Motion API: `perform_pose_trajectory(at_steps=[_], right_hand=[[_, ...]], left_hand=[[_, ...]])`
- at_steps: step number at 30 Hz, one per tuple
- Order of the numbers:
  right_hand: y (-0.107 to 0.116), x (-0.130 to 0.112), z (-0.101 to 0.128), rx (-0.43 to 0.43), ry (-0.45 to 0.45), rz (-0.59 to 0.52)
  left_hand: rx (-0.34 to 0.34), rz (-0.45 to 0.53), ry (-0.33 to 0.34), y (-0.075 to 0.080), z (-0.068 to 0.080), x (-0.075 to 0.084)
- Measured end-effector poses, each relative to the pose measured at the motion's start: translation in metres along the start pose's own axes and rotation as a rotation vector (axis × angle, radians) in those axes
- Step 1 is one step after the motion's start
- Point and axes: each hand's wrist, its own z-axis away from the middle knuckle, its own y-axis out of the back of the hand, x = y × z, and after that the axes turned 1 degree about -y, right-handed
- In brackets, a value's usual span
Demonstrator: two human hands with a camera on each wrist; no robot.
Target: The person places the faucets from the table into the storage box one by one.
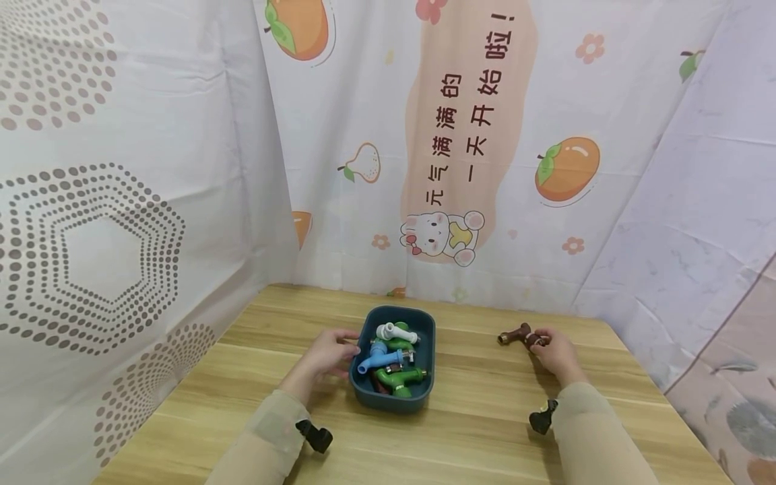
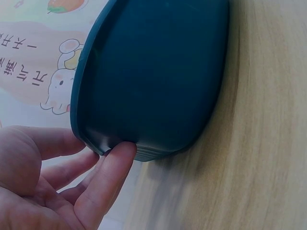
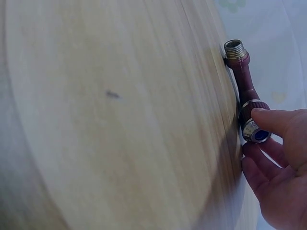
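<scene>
A dark teal bin (image 1: 424,397) stands mid-table, holding several plastic faucets: white (image 1: 394,331), blue (image 1: 374,357), green (image 1: 400,378). My left hand (image 1: 348,343) lies against the bin's left side. In the left wrist view its thumb (image 2: 112,172) and fingertips touch the bin (image 2: 158,76) at a corner below the rim. To the right, my right hand (image 1: 539,342) pinches the valve end of a brown faucet (image 1: 515,334) that lies on the wood. The right wrist view shows the brown faucet (image 3: 244,79) with its threaded brass end pointing away from my right hand (image 3: 252,132).
The wooden table (image 1: 485,417) is walled in by printed curtains at the back and both sides. Its right edge runs just past my right hand. Black wrist mounts (image 1: 315,434) sit on both sleeves.
</scene>
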Motion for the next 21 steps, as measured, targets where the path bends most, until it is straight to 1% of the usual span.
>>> perform_pose_trajectory(at_steps=[14, 21], right_hand=[[-0.0021, 0.0020, 0.0002, 0.023, -0.018, -0.021], [-0.0006, 0.0012, 0.0016, 0.021, -0.035, -0.029]], left_hand=[[0.001, 0.014, -0.007, -0.0010, -0.0009, -0.0006], [0.011, -0.004, -0.011, -0.0007, -0.0013, -0.0024]])
